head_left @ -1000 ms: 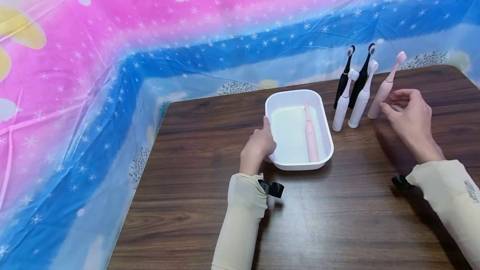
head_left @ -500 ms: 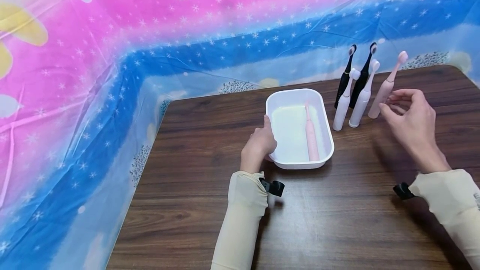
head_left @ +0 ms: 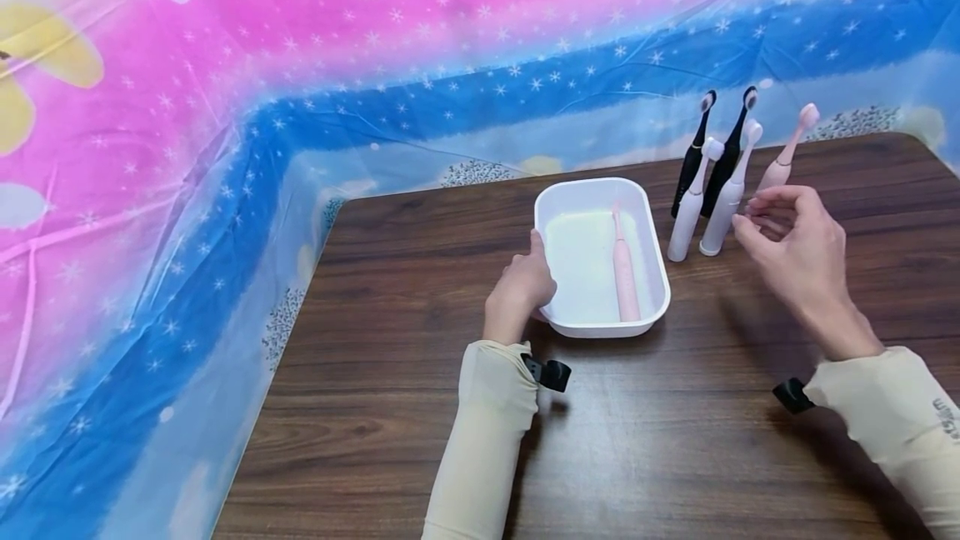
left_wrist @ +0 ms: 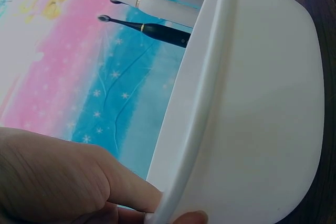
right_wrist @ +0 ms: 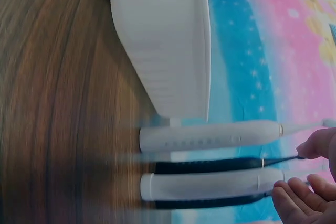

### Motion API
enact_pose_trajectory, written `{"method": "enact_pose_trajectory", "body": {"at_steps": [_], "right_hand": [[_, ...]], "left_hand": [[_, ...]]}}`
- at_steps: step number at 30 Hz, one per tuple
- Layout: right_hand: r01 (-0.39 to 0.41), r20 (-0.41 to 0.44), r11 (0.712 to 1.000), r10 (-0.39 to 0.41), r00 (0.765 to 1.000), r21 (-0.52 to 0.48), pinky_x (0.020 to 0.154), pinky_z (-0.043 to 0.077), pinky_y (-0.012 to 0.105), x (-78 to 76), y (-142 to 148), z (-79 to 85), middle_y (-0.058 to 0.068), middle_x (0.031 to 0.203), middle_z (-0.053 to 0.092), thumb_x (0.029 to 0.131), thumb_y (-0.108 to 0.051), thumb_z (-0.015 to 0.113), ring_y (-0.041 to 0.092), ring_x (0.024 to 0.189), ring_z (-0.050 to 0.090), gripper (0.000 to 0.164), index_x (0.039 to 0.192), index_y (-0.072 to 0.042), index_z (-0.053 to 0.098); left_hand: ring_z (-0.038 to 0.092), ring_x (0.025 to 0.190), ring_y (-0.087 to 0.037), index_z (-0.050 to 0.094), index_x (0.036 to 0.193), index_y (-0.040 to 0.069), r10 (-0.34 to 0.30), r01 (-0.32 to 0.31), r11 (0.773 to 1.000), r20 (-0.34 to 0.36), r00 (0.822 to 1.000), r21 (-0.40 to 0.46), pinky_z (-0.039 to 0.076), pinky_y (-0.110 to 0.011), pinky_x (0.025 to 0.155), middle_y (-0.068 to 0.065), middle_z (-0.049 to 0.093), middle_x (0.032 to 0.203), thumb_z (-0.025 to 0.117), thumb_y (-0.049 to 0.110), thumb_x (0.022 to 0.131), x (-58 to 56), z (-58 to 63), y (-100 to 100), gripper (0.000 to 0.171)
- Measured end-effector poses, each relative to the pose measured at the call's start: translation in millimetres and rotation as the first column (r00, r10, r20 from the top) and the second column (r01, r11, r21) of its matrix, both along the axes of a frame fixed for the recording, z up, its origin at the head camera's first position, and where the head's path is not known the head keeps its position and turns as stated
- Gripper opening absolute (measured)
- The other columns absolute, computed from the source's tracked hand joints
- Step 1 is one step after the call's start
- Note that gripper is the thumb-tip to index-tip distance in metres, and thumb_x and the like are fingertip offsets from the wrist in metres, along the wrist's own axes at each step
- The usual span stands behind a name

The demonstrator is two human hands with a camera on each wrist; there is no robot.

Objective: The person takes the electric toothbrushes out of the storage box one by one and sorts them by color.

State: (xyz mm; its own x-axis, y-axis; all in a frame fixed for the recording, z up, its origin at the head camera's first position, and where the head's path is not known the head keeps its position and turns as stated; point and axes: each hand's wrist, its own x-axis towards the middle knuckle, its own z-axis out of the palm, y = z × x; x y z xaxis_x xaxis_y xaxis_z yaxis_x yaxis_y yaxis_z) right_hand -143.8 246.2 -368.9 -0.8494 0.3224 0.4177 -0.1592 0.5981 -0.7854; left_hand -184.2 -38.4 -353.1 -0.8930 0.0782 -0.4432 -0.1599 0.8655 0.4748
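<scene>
My left hand (head_left: 522, 283) grips the left wall of a white plastic tub (head_left: 588, 332); the left wrist view has the thumb and a fingertip on either side of its rim. A pink electric toothbrush (head_left: 624, 277) lies in the tub. My right hand (head_left: 798, 252) hovers by the near white electric toothbrush (head_left: 726, 211), which stands upright. In the right wrist view the thumb and fingers are spread apart near its neck, with no grip visible. A second pink electric toothbrush (head_left: 777, 172) stands behind the hand, its lower part hidden.
Another white toothbrush (head_left: 686, 223) stands closest to the tub. Two black toothbrushes (head_left: 691, 173) stand behind the white ones. Everything is on a dark wooden table (head_left: 360, 373), with a patterned cloth (head_left: 420, 107) hanging along its back and left edges.
My right hand has shifted left, from beside the standing pink toothbrush to the near white one, and now covers the pink one's lower part. My left hand stays on the tub.
</scene>
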Motion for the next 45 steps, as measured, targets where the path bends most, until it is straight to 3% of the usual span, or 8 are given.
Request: {"method": "enact_pose_trajectory", "body": {"at_steps": [5,10,16,17,20,26,35,45], "right_hand": [[-0.047,-0.016,0.998,0.047,0.999,0.035,0.077,0.042,-0.001,2.3,-13.1,0.3,0.003,0.103,0.062,0.086,-0.016,0.068,-0.017,0.088,0.052,0.035,0.115,-0.001,0.055],[-0.080,-0.045,0.995,0.082,0.996,0.054,0.077,0.041,-0.001,1.5,-27.5,-0.9,0.006,0.099,0.063,0.085,-0.013,0.069,-0.014,0.089,0.054,0.032,0.112,0.000,0.056],[-0.126,-0.048,0.988,0.131,0.990,0.093,0.077,0.040,-0.001,-2.0,-45.3,-4.2,0.013,0.099,0.065,0.084,-0.007,0.067,0.019,0.094,0.065,0.030,0.110,0.002,0.056],[-0.140,-0.044,0.985,0.145,0.988,0.097,0.080,0.044,0.003,-2.6,-48.1,-4.7,0.014,0.099,0.064,0.084,-0.006,0.067,0.024,0.095,0.065,0.029,0.109,0.002,0.056],[-0.178,-0.024,0.978,0.181,0.983,0.109,0.083,0.046,0.008,-4.2,-56.0,-6.1,0.017,0.100,0.064,0.084,-0.005,0.068,0.030,0.095,0.063,0.030,0.110,0.004,0.055],[-0.267,0.059,0.959,0.262,0.963,0.092,0.089,0.051,0.047,-9.0,-69.3,-7.0,0.022,0.102,0.062,0.085,-0.004,0.066,0.035,0.099,0.062,0.033,0.113,0.007,0.053],[-0.303,0.258,0.948,0.270,0.927,0.096,0.097,0.047,0.050,-14.0,-80.8,-6.9,0.026,0.115,0.056,0.088,-0.010,0.066,0.037,0.109,0.057,0.046,0.125,0.007,0.046],[-0.357,0.399,0.923,0.276,0.874,0.144,0.095,0.047,0.052,-18.8,-94.4,-5.9,0.027,0.123,0.055,0.090,-0.018,0.063,0.040,0.111,0.056,0.054,0.133,0.008,0.043]], "left_hand": [[0.049,0.119,-0.033,-0.001,0.155,0.021,0.001,-0.001,1.000,-0.002,1.000,-0.005,0.051,-0.029,0.057,-0.019,0.040,0.146,0.048,0.011,0.097,-0.5,-0.5,0.6,0.077],[0.048,0.120,-0.033,-0.001,0.155,0.021,0.003,-0.003,1.000,-0.002,1.000,-0.004,0.051,-0.029,0.057,-0.019,0.040,0.146,0.049,0.011,0.097,-0.4,-0.3,0.7,0.077],[0.044,0.126,-0.034,-0.002,0.155,0.022,0.007,-0.008,1.000,0.009,1.000,0.015,0.053,-0.030,0.057,-0.019,0.036,0.149,0.048,0.009,0.097,-0.1,1.1,0.6,0.078],[0.044,0.126,-0.034,-0.002,0.155,0.022,0.009,-0.009,1.000,0.012,1.000,0.020,0.054,-0.030,0.057,-0.019,0.035,0.149,0.048,0.009,0.097,-0.2,1.4,0.4,0.078],[0.043,0.127,-0.034,-0.003,0.155,0.022,0.009,-0.009,1.000,0.017,1.000,0.030,0.055,-0.030,0.056,-0.020,0.034,0.150,0.047,0.008,0.097,-0.2,2.3,0.0,0.078],[0.044,0.126,-0.034,-0.003,0.155,0.022,0.009,-0.009,1.000,0.015,1.000,0.025,0.053,-0.029,0.054,-0.020,0.034,0.149,0.047,0.008,0.097,-0.9,2.2,-0.2,0.078],[0.045,0.126,-0.033,-0.003,0.155,0.021,-0.012,0.012,1.000,-0.001,1.000,-0.008,0.050,-0.030,0.059,-0.021,0.038,0.147,0.046,0.009,0.097,-1.2,0.3,-0.3,0.077],[0.045,0.127,-0.032,-0.003,0.155,0.020,-0.020,0.019,1.000,-0.003,1.000,-0.021,0.051,-0.032,0.065,-0.021,0.039,0.146,0.046,0.009,0.097,-1.6,-0.6,-0.2,0.077]]}}
